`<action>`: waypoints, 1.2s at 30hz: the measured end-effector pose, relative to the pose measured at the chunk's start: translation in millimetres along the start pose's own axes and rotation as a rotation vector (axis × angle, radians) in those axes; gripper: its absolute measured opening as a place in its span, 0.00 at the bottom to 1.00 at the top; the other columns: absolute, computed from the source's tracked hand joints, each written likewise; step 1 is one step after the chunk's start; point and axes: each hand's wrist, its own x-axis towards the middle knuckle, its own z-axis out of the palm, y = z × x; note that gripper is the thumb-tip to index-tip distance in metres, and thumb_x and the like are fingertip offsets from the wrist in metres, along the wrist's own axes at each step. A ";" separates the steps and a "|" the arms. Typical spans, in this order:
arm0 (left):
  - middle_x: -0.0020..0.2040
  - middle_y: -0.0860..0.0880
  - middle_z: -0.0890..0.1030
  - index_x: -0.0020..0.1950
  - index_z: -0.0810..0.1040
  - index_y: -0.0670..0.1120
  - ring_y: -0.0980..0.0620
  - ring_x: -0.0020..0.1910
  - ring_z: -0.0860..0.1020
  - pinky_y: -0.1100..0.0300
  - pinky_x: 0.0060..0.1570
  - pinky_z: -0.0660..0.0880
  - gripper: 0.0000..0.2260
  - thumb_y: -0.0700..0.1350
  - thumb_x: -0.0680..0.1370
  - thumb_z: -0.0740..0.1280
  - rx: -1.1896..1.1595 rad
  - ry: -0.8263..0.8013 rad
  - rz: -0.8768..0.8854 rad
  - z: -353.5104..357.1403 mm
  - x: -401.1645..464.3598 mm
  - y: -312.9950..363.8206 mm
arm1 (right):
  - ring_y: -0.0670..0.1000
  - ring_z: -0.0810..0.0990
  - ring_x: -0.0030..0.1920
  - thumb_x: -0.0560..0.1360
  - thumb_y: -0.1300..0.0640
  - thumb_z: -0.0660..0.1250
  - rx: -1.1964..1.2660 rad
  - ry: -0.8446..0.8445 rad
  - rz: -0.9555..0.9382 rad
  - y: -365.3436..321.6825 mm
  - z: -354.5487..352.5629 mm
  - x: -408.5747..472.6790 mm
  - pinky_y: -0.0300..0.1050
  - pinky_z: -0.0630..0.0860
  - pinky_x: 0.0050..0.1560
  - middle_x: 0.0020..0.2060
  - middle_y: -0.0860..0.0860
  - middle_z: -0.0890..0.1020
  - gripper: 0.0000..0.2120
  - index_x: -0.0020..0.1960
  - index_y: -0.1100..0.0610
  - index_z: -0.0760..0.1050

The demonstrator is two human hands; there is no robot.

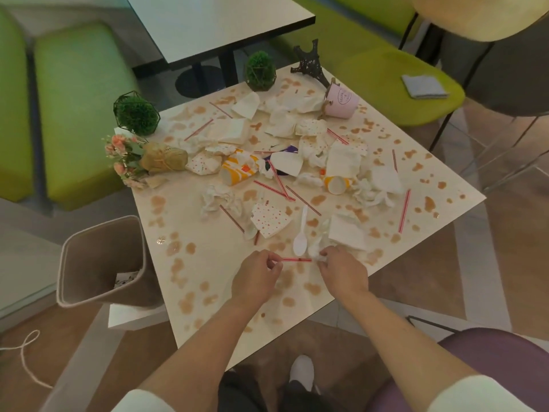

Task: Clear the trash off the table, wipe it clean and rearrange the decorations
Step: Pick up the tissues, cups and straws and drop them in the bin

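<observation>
The white table is stained with brown spots and strewn with crumpled napkins, crushed paper cups and several red straws. My left hand pinches one end of a red straw near the front edge. My right hand grips a small crumpled white tissue at the straw's other end. A white plastic spoon lies just beyond the hands. Decorations stand at the far edges: two green plant balls, a flower bouquet, a dark tower model and a tipped pink pot.
A beige bin stands on the floor at the table's left. Green benches lie behind, one bearing a folded grey cloth. Another white table is at the back. A purple chair is at the lower right.
</observation>
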 end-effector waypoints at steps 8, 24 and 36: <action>0.58 0.55 0.74 0.56 0.76 0.54 0.52 0.58 0.72 0.55 0.47 0.74 0.08 0.54 0.79 0.64 0.336 0.112 0.087 0.0 21.2 -3.8 | 0.47 0.78 0.47 0.79 0.48 0.61 0.191 0.145 0.054 1.1 -2.9 -7.7 0.43 0.69 0.40 0.45 0.43 0.80 0.10 0.57 0.48 0.76; 0.57 0.52 0.74 0.58 0.72 0.50 0.48 0.58 0.69 0.57 0.53 0.64 0.08 0.44 0.82 0.56 0.542 0.081 0.194 5.6 22.7 -9.7 | 0.42 0.74 0.42 0.77 0.53 0.68 0.687 0.343 -0.062 -24.2 -19.4 -15.9 0.35 0.69 0.40 0.46 0.42 0.71 0.05 0.52 0.48 0.74; 0.47 0.53 0.75 0.56 0.75 0.53 0.52 0.49 0.74 0.57 0.48 0.72 0.07 0.44 0.82 0.60 -0.262 0.285 -0.036 -67.8 0.9 -64.5 | 0.46 0.78 0.39 0.77 0.54 0.68 1.091 0.189 -0.025 -141.4 -24.1 -4.7 0.29 0.71 0.34 0.42 0.48 0.80 0.04 0.49 0.52 0.73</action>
